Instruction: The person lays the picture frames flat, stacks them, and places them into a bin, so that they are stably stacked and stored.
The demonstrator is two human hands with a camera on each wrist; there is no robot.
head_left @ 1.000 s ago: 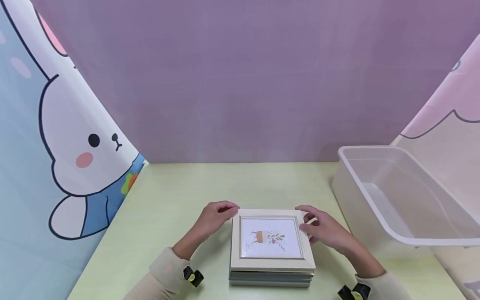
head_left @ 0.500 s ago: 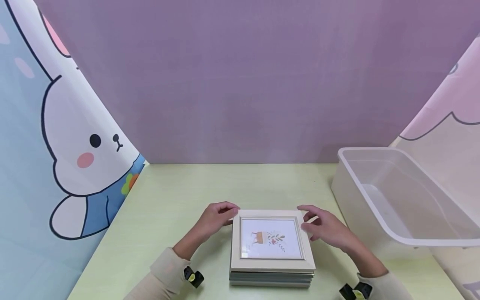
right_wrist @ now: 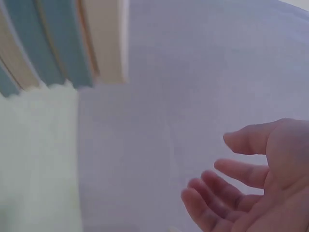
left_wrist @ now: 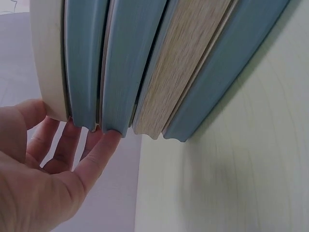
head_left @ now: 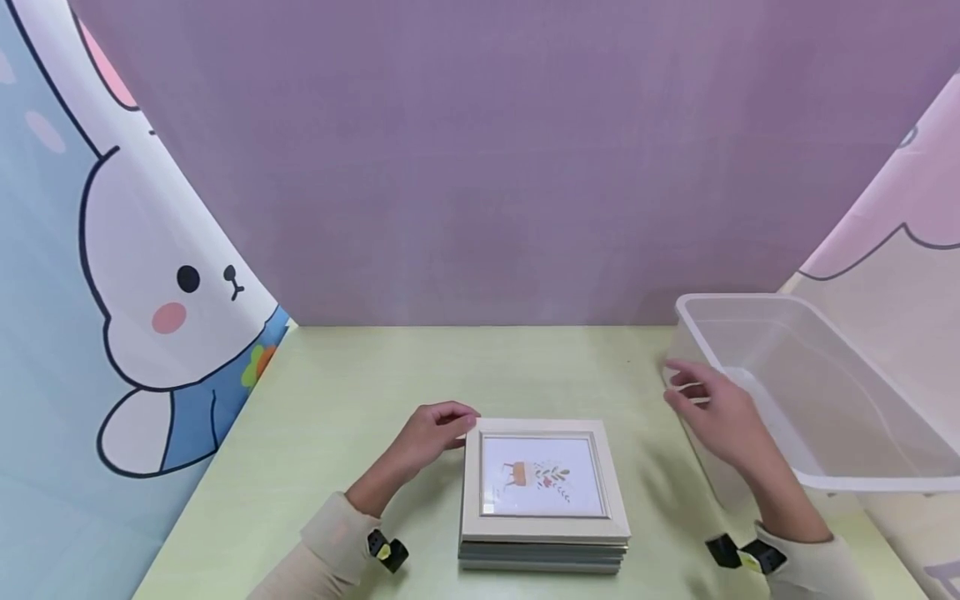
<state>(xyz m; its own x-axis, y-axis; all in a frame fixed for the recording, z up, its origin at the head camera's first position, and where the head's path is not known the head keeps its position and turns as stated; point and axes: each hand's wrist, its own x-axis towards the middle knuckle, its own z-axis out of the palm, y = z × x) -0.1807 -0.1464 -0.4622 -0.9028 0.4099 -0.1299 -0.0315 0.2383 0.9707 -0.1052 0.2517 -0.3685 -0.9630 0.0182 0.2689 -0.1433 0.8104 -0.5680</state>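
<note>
A stack of several picture frames (head_left: 547,535) lies on the table. A cream frame is on top, around a white print (head_left: 543,477) with a small flowering plant drawing; in the left wrist view, teal frames (left_wrist: 133,63) and a wood-grain frame (left_wrist: 181,67) show beneath it. At the stack's far left corner, my left hand (head_left: 431,435) touches the frames, thumb by the cream frame and the little finger reaching along the lower edges. My right hand (head_left: 723,417) is raised beside the plastic bin, fingers loosely bent around nothing, apart from the stack.
The large translucent white plastic bin (head_left: 750,433) stands at the table's right side, with nothing visible inside. A purple wall panel (head_left: 480,167) rises behind the pale green table (head_left: 360,367). A cartoon rabbit backdrop (head_left: 172,333) borders the left side.
My right hand has left the stack's right edge and moved right and up, overlapping the bin's near side. The left hand and the frames have stayed in place.
</note>
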